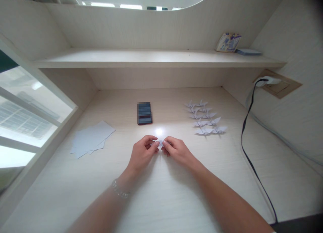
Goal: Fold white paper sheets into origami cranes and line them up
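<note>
Pale wood-grain desktop [161, 206] spreads across the lower frame, with a shelf [141, 56] running above it. At the centre we hold a small folded piece of white paper [160, 144] between our left hand [143, 151] and right hand [178, 150]; each thumb and forefinger is pinched closed on one side of it, though we cannot tell exactly how the other fingers curl. Right of centre we see white paper cranes [205, 131] in rows; at left, overlapping white paper sheets [92, 137]. Further right, a black cable [243, 125] hangs from a wall socket [280, 87].
</note>
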{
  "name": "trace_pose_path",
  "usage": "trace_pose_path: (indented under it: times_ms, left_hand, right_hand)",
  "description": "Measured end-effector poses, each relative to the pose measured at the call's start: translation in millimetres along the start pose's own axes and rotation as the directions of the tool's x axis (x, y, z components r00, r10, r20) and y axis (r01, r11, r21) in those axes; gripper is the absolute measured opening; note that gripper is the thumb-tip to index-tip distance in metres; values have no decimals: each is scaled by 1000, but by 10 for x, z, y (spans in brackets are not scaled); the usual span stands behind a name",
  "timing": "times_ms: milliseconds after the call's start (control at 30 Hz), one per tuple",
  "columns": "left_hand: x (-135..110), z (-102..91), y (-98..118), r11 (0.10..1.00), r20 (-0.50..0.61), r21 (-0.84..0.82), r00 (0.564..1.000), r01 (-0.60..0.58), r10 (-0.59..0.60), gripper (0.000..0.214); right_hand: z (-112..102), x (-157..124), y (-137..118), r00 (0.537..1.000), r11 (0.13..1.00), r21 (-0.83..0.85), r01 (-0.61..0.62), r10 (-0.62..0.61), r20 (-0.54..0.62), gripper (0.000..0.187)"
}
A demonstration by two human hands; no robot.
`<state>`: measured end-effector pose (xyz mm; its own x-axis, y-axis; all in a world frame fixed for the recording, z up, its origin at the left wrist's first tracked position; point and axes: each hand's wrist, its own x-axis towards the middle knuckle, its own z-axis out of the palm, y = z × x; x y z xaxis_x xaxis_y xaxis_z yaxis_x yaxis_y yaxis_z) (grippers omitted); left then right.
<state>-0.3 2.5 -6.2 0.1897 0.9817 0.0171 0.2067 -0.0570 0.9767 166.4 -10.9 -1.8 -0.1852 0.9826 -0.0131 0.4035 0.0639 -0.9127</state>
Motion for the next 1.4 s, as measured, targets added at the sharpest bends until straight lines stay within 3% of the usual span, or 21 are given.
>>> trace_pose_path:
  times_ms: [200, 367, 500, 667, 767, 900, 1033, 1167, 1400]
  left_hand:
    - [1, 1, 5, 996, -4, 90, 1000, -3, 4, 23]
    - [-4, -45, 69, 984, 137, 178, 990, 16, -41, 24]
    - [-11, -88, 104, 975, 227, 222, 973, -8, -43, 27]
    - [-9, -79, 29, 989, 240, 147, 970, -3, -32, 31]
    - [-2, -58, -13, 997, 239, 62, 970, 34, -48, 30]
    - [5, -24, 9, 967, 296, -174, 946, 188, -131, 30]
    - [-8, 12, 102, 839, 371, -420, 909, 345, -188, 28]
    - [-35, 40, 168, 749, 390, -543, 904, 380, -177, 26]
    - [-61, 65, 179, 652, 379, -648, 909, 394, -173, 28]
  right_hand:
    - [15, -12, -25, 999, 995, -97, 28, -29, -14, 26]
    - [10, -31, -72, 990, 957, -259, 131, -139, -14, 24]
    - [-15, -40, -85, 991, 961, -244, 133, -130, 26, 24]
    - [-30, -33, -89, 995, 999, 22, -28, 25, 99, 26]
    - [-21, -14, -84, 971, 963, 225, -150, 102, 214, 30]
    - [-4, 10, -59, 940, 852, 456, -257, 112, 321, 30]
    - [8, 15, -20, 943, 683, 677, -272, 48, 330, 22]
    - [17, 21, 14, 942, 557, 785, -271, -16, 336, 21]
    - [30, 44, 17, 941, 421, 866, -270, -74, 329, 18]
